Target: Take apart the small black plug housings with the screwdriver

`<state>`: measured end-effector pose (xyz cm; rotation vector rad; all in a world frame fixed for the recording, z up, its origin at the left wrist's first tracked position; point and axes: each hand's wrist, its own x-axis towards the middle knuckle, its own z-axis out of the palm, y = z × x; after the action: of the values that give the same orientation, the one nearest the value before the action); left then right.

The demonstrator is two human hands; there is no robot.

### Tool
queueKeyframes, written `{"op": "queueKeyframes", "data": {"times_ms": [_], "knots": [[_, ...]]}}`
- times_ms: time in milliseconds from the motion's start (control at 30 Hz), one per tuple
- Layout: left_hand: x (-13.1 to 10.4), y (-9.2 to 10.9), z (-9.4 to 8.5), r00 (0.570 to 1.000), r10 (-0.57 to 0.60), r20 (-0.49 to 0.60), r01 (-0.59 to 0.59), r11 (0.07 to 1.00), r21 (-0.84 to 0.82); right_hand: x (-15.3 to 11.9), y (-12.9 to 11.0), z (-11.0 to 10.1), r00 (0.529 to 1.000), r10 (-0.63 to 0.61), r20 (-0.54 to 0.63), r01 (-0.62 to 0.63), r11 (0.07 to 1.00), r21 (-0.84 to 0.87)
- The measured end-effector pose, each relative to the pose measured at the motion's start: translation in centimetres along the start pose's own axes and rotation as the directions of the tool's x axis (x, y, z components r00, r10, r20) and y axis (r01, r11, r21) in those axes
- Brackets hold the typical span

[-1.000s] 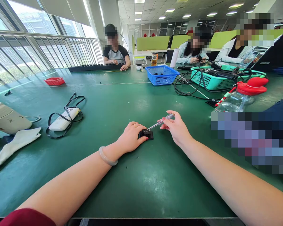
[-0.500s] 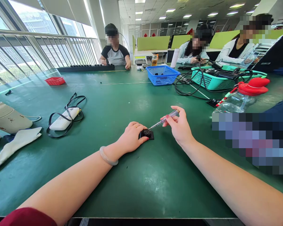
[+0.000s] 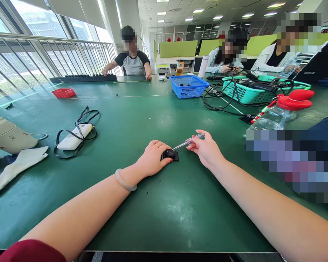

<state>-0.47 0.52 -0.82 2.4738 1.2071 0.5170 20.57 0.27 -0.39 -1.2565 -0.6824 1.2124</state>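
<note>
Black component [image 3: 170,153] is sitting on the green table [image 3: 131,120], the left hand [image 3: 153,159] clasping it, the right hand [image 3: 207,149] pinching a clear-handled screwdriver [image 3: 190,141].
It is looking light, stiff and perhaps slick, so its side edges are probably offering the surest hold; the screwdriver's thin shaft is reaching it from two o'clock. The table's near edge is running along six o'clock, well apart. Free surface is stretching toward twelve, with a blue basket [image 3: 189,87] standing beyond, a strapped white device [image 3: 75,137] lying at ten, and a red-lidded bottle [image 3: 295,99] standing at two.
</note>
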Motion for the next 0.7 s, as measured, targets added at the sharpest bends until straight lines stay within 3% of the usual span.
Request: {"op": "queueKeyframes", "data": {"times_ms": [300, 467, 600, 700], "knots": [[0.01, -0.09, 0.09, 1.000, 0.024, -0.010, -0.024, 1.000, 0.010, 0.26, -0.03, -0.11, 0.999, 0.048, 0.007, -0.049, 0.994, 0.098], [-0.05, 0.01, 0.11, 0.999, 0.037, -0.022, -0.037, 0.999, 0.007, 0.09, 0.03, -0.03, 0.996, 0.030, 0.082, -0.033, 0.999, 0.033], [-0.08, 0.06, 0.14, 0.999, 0.027, -0.019, -0.027, 1.000, 0.015, -0.28, -0.06, -0.09, 0.984, -0.085, 0.155, 0.104, 0.988, -0.115], [-0.09, 0.02, 0.18, 0.999, 0.035, -0.023, -0.035, 0.999, 0.021, -0.67, -0.16, -0.26, 0.949, -0.272, 0.162, 0.299, 0.938, -0.176]]}}
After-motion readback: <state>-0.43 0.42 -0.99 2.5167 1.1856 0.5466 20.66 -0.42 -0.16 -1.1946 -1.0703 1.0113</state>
